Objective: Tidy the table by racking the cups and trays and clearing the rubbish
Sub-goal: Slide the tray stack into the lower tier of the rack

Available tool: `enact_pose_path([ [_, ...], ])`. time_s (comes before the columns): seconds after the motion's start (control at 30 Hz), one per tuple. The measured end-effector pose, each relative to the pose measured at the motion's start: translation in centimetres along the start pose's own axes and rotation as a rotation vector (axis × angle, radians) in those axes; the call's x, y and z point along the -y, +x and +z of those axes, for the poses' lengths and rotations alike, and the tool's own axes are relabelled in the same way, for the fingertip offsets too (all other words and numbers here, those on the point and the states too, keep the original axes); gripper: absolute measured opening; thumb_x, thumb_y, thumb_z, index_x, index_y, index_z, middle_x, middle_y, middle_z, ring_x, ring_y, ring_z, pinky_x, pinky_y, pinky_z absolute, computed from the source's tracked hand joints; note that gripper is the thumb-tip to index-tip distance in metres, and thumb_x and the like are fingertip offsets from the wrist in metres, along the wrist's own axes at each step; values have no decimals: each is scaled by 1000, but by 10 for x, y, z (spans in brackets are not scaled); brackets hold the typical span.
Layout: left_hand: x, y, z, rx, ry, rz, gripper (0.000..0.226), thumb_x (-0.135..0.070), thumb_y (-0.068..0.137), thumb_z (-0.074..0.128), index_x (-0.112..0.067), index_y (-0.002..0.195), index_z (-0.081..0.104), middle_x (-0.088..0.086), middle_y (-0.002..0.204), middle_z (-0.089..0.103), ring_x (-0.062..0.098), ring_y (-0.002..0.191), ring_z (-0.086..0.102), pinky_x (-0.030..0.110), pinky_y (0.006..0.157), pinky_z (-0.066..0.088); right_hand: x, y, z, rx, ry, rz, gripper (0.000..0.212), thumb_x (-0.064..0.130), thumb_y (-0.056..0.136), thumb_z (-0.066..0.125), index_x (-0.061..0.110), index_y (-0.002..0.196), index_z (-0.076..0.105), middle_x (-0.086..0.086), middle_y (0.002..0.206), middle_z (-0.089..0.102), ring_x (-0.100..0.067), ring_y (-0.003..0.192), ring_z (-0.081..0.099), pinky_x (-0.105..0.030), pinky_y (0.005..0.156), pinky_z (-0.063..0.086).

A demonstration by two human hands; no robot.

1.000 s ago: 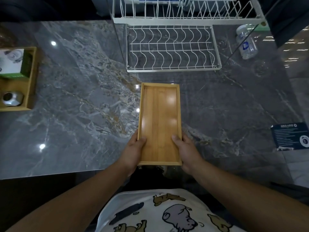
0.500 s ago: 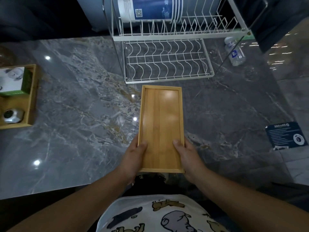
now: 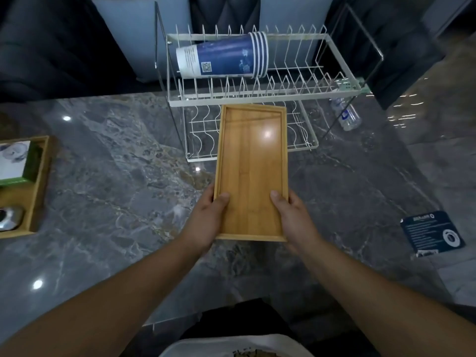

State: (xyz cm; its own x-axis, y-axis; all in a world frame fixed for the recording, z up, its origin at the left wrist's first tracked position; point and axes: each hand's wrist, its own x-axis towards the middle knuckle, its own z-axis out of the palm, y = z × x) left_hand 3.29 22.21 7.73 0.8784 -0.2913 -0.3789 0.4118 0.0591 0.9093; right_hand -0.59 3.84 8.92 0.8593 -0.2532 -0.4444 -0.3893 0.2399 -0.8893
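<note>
Dead center over the marble table [image 3: 103,189], both hands have the bamboo tray [image 3: 251,171] by its near end. Left hand [image 3: 206,220] grips the left rim w/ thumb curled over onto the inside floor, fingers hidden underneath; right hand [image 3: 293,217] does the same on the right rim. Tray's long axis runs 6 to 12 o'clock, open side up, and its far end overlaps the lower tier of the white wire rack [image 3: 257,99] (can't tell if it's touching the wires or just hovering above them).

Up at 12 o'clock on the rack's top tier there's a stack of blue paper cups [image 3: 226,57] lying on its side, rims pointing toward 3 o'clock. Around 2 o'clock a plastic bottle [image 3: 346,115] lies on the table just beside the rack's right leg. At 4 o'clock, near the table edge, a dark blue card [image 3: 432,233] lies flat. Way over at 9 o'clock a second wooden tray [image 3: 38,189] holds a green-and-white box [image 3: 15,161] and a shiny metal thing [image 3: 10,217], well apart from everything else.
</note>
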Motion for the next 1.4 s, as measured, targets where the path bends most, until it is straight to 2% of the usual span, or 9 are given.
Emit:
enact_pose_path([
  [0.23, -6, 36, 19, -108, -39, -20, 22, -43, 86, 54, -55, 102, 64, -14, 106, 72, 10, 94, 70, 26, 69, 58, 13, 51, -12, 31, -47, -5, 13, 28, 95, 58, 34, 102, 67, 9, 99, 76, -12, 92, 72, -33, 75, 58],
  [0.47, -2, 66, 29, -202, -55, -49, 39, -40, 88, 54, -31, 125, 59, -7, 107, 73, 14, 95, 71, 32, 75, 58, 15, 94, -24, 73, -69, 72, 13, 32, 93, 60, 33, 103, 67, 11, 96, 76, -11, 86, 73, -30, 66, 59],
  [0.73, -24, 118, 27, -263, -80, -38, 25, -25, 93, 52, -23, 114, 65, 6, 105, 74, 26, 97, 70, 45, 82, 57, 36, 148, -10, 85, -58, 60, 12, 34, 89, 61, 33, 99, 69, 4, 97, 77, -19, 91, 72, -43, 79, 58],
  [0.9, -48, 158, 19, -303, -30, -30, 12, -23, 95, 53, -22, 98, 65, -5, 81, 75, 13, 77, 72, 28, 60, 57, 62, 178, 5, 81, -72, 51, 21, 37, 90, 59, 32, 110, 65, 0, 105, 74, -26, 98, 70, -50, 84, 57],
  [1.03, -59, 182, 15, -306, 3, -50, 16, -29, 92, 56, -20, 103, 63, 7, 95, 69, 23, 86, 67, 41, 75, 58, 76, 195, 15, 56, -110, 58, 17, 37, 95, 56, 35, 111, 61, 1, 113, 69, -24, 101, 67, -46, 88, 55],
  [1.13, -63, 192, 11, -299, 7, -79, 20, -32, 87, 56, -21, 102, 63, 13, 101, 64, 30, 95, 62, 54, 95, 50, 80, 204, 20, 30, -152, 50, 35, 39, 96, 55, 32, 130, 53, 17, 96, 63, -4, 82, 58, -31, 81, 50],
  [1.23, -57, 197, 7, -323, 11, -105, 7, -31, 90, 56, -30, 95, 61, 3, 103, 68, 24, 103, 63, 48, 98, 48, 77, 210, 21, 17, -175, 62, 40, 40, 95, 55, 28, 134, 51, 23, 90, 53, -1, 78, 50, -28, 79, 43],
  [1.33, -54, 198, 7, -352, 41, -84, 12, -29, 92, 56, -33, 81, 57, -11, 87, 62, 13, 91, 60, 35, 90, 48, 72, 212, 20, 3, -183, 83, 46, 43, 95, 54, 27, 138, 46, 28, 81, 43, 5, 73, 41, -26, 76, 39],
  [1.4, -55, 195, 8, -352, 55, -84, 7, -30, 90, 56, -28, 84, 60, -2, 91, 67, 20, 93, 64, 41, 94, 49, 70, 213, 18, 0, -190, 104, 47, 43, 95, 54, 29, 139, 46, 28, 80, 43, 5, 71, 41, -23, 67, 39],
])
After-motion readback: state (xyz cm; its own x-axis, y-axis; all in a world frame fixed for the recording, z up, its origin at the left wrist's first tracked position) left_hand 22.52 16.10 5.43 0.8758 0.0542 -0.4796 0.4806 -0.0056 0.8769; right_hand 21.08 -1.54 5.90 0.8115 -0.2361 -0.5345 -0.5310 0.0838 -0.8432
